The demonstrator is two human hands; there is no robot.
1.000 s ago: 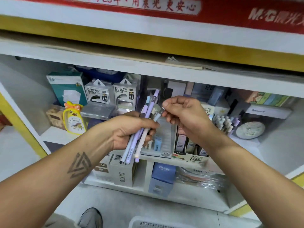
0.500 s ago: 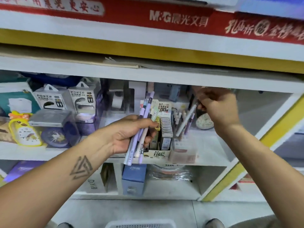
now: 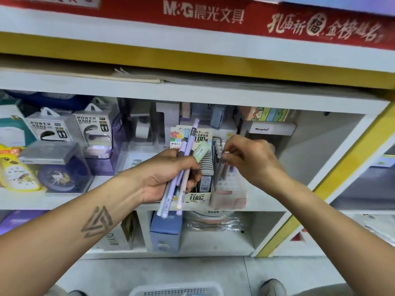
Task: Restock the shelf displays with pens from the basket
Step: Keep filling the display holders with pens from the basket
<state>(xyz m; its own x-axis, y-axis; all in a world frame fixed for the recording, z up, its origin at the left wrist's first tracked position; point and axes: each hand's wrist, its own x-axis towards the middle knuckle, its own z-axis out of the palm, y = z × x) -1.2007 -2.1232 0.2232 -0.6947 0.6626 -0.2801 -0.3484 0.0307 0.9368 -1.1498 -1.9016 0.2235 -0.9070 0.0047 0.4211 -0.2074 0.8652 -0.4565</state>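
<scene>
Left hand [image 3: 168, 174]: holds the pens [image 3: 183, 167] in a bunch, tips slanting up and right.
Right hand [image 3: 252, 159]: nearer the pen box [image 3: 228, 189] on the shelf, grip pinched narrow (holding what, I cannot tell).
Basket [image 3: 177, 289]: on the floor.

Left hand [image 3: 168, 176] grips a bunch of pastel pens [image 3: 183, 167], tips fanned upward. Right hand [image 3: 250, 161] pinches a pen [image 3: 222, 165] at the clear pen holder [image 3: 229, 195] on the shelf [image 3: 267, 205]. White basket [image 3: 177, 290] on the floor below.
</scene>
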